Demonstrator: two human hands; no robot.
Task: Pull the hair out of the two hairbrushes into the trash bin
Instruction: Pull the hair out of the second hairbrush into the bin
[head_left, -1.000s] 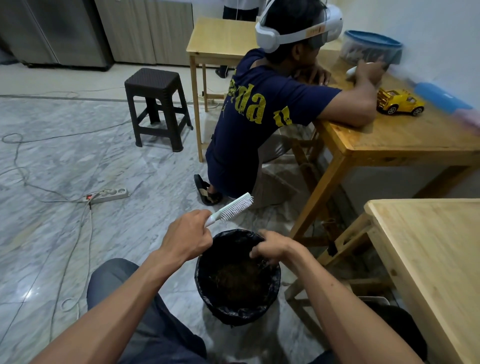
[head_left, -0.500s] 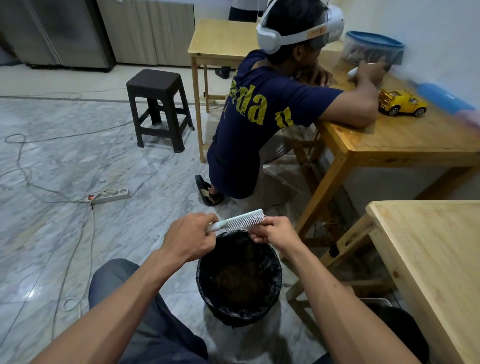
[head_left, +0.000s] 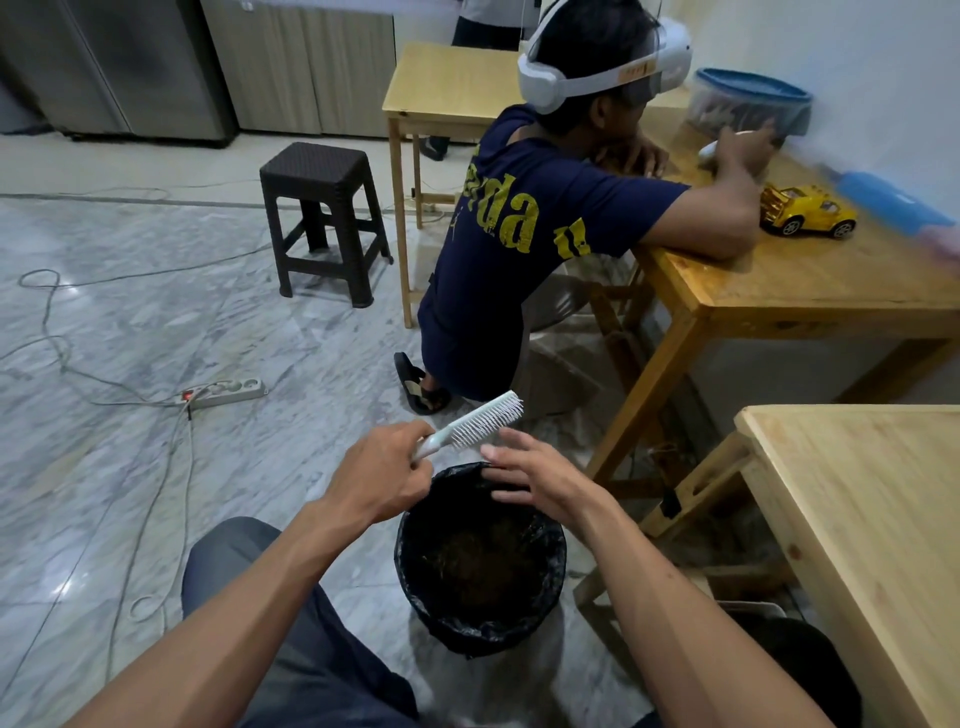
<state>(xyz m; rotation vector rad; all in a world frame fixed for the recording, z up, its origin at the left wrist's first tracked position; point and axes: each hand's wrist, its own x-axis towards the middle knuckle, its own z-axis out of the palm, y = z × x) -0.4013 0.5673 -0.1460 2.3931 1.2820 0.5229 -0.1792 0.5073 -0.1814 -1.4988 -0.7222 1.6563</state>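
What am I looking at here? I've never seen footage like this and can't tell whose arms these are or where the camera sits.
There is no machine: a camera worn on a person's head looks forward and down, so the two bare arms coming in from the bottom are the wearer's own. The left hand grips the handle of a white hairbrush, bristles turned toward the right. The right hand is open, fingers spread, just under the brush and holding nothing. Both hover over a black-lined trash bin on the marble floor, with brownish hair inside. Behind, another person in a headset leans on a wooden table with a yellow toy car.
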